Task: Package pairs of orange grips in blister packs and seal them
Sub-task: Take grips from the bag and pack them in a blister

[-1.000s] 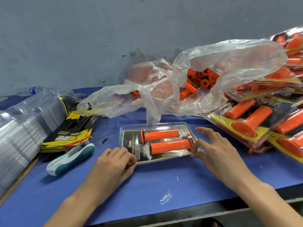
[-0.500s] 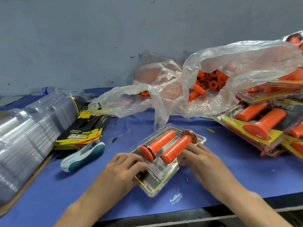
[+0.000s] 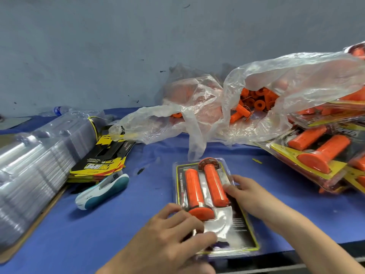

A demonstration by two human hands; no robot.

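A clear blister pack with a black and yellow card lies lengthwise on the blue table in front of me. Two orange grips sit side by side inside it. My left hand holds the pack's near left corner, thumb on top of the plastic. My right hand presses on the pack's right side, fingertips against the right grip. A clear plastic bag at the back holds several loose orange grips.
Finished packs pile up at the right. A stack of empty clear blisters lies at the left, printed cards beside it. A white and teal stapler rests left of the pack. The table's front edge runs just below my hands.
The pack has been turned from crosswise through a slant to lengthwise and drawn nearer to me. Both hands moved with it and now hold its near end and right side.
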